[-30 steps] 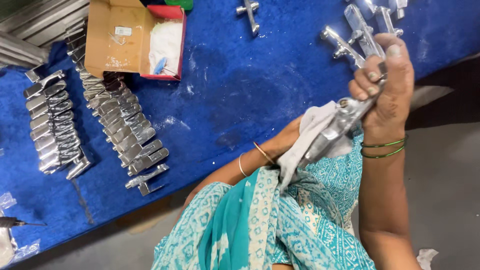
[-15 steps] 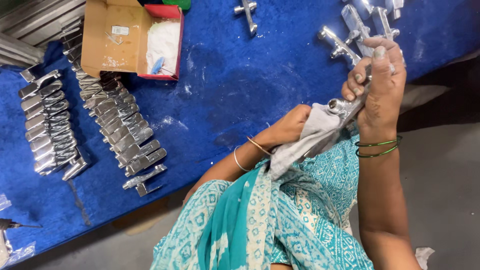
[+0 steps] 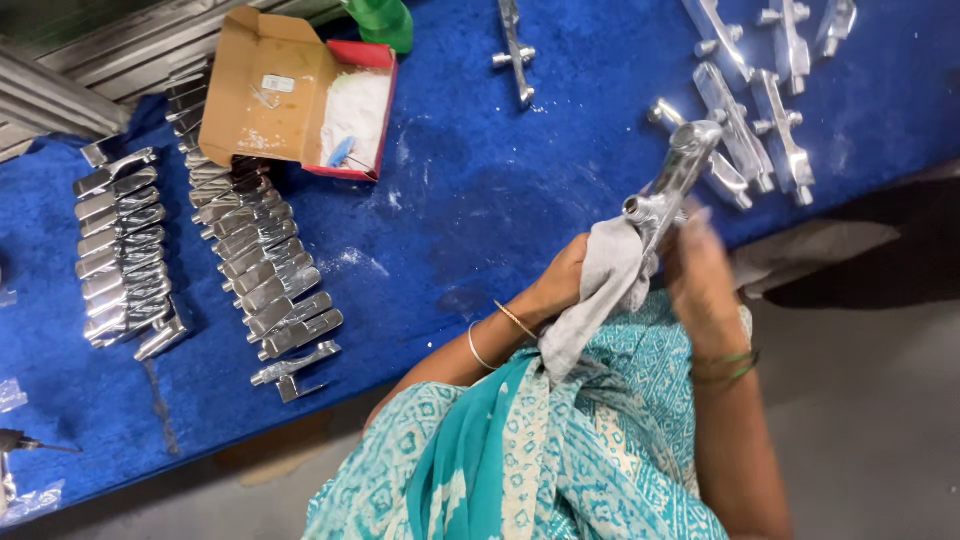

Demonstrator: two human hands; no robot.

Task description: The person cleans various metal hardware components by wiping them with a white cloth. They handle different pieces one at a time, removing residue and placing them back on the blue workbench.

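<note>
Chrome tap fitting (image 3: pixel 672 190) held above the blue surface (image 3: pixel 480 210): right hand (image 3: pixel 700 265), fingers curled shut around its base; left hand (image 3: pixel 560 290) pressing a grey cloth (image 3: pixel 600 290) against it, fingers closed.

- The right hand (image 3: pixel 700 262) is smeared by motion, so its fingers cannot be told apart, nor how they close on the metal fitting (image 3: pixel 672 185).
- The left hand (image 3: pixel 560 288) has its fingertips buried under the grey cloth (image 3: pixel 600 290); its grip cannot be seen.
- The fitting's lower end, between both hands' fingers, is covered by the cloth.
- Far above the fingers, the green bottle (image 3: pixel 380 20) and several fittings (image 3: pixel 790 30) are cut by the top edge.
- Far left of the fingers, a small dark tool (image 3: pixel 25 442) runs off the edge, too small to identify.
</note>
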